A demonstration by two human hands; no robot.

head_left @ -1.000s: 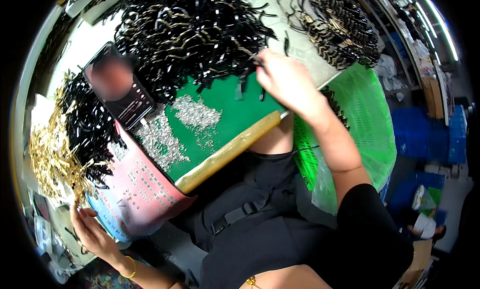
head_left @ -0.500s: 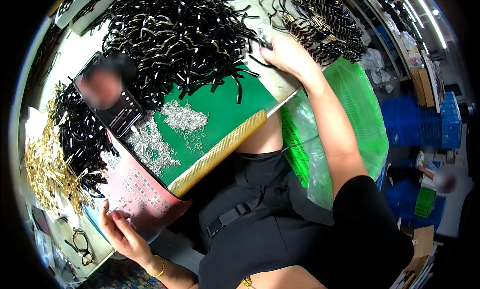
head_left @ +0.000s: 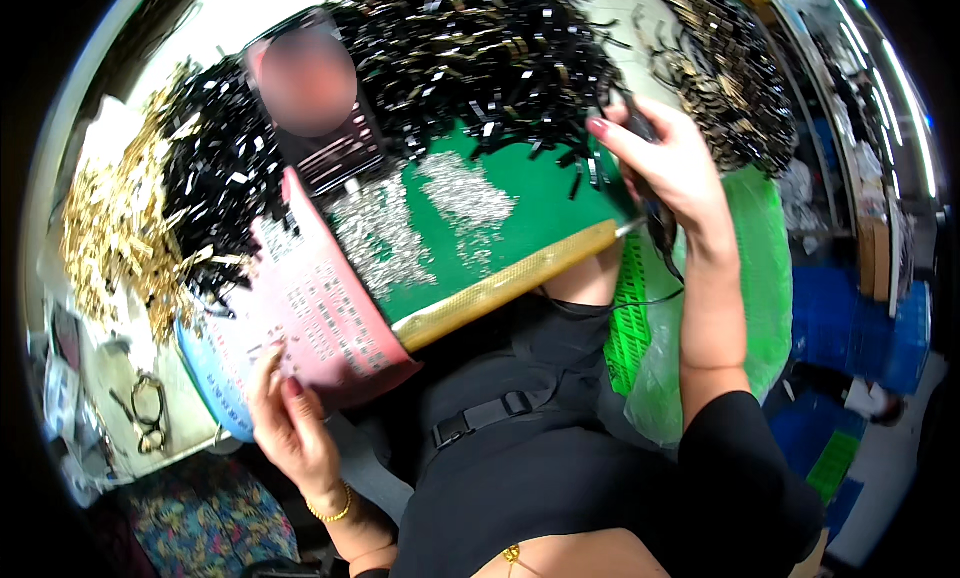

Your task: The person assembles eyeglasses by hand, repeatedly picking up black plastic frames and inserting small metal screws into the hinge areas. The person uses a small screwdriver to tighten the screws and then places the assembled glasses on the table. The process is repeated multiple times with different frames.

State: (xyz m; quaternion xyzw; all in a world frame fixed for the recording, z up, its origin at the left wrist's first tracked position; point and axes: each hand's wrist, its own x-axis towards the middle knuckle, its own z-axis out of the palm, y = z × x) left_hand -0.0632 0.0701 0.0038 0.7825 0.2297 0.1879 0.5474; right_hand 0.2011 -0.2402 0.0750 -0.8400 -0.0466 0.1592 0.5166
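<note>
My right hand is closed around a black corded hand tool, its cable running down toward my lap. Its thumb is beside the ends of the big heap of curved black strips, which resemble eyeglass temples. My left hand is at the near edge of a pink printed sheet, thumb and forefinger a little apart, nothing visible between them. On a green mat lie two spreads of tiny silver metal pieces. A phone leans over the mat's far left corner, against the heap.
Gold strips pile up at the left, above an eyeglass frame. A gold-coloured ridged bar edges the mat. At the right are black-and-gold pieces, a plastic-lined green basket and blue crates. A person is far right.
My right hand has come back from the far table edge toward the mat's right side with the tool. My left hand has shifted onto the pink sheet's edge. The whole view has turned somewhat.
</note>
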